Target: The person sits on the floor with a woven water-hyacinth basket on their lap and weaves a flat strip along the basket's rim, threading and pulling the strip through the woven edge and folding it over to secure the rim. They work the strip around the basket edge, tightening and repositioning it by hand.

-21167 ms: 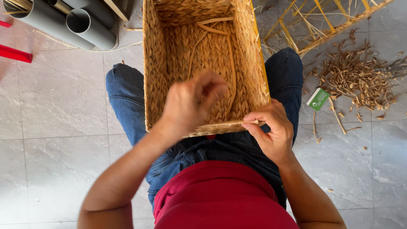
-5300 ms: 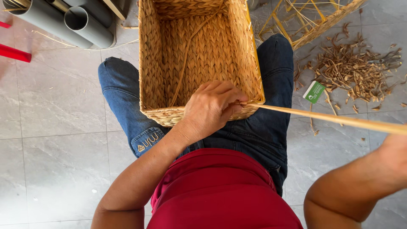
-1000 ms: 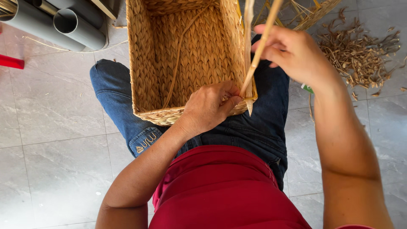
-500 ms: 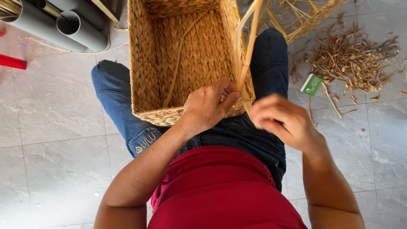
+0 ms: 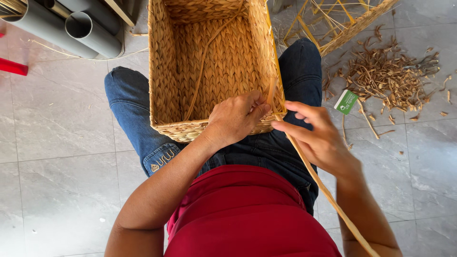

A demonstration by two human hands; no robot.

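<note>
A rectangular woven straw basket (image 5: 166,81) rests on my lap, its mouth facing me. My left hand (image 5: 235,119) grips the basket's near right rim, fingers pressed on the weave at the corner. My right hand (image 5: 316,138) is just right of that corner, pinching a long flat straw strand (image 5: 328,195). The strand runs from the rim under my fingers down past my right forearm to the bottom edge of the view. Another loose strand lies inside the basket.
Grey plastic pipes (image 5: 85,28) lie at the top left beside a red bar (image 5: 12,66). A heap of straw trimmings (image 5: 385,76) and a small green packet (image 5: 346,102) lie on the tiled floor at right, near a yellow wire frame (image 5: 342,21).
My right hand came down from above the basket to the rim corner, and the strand that pointed up now trails down to the lower right. My left hand stayed on the rim.
</note>
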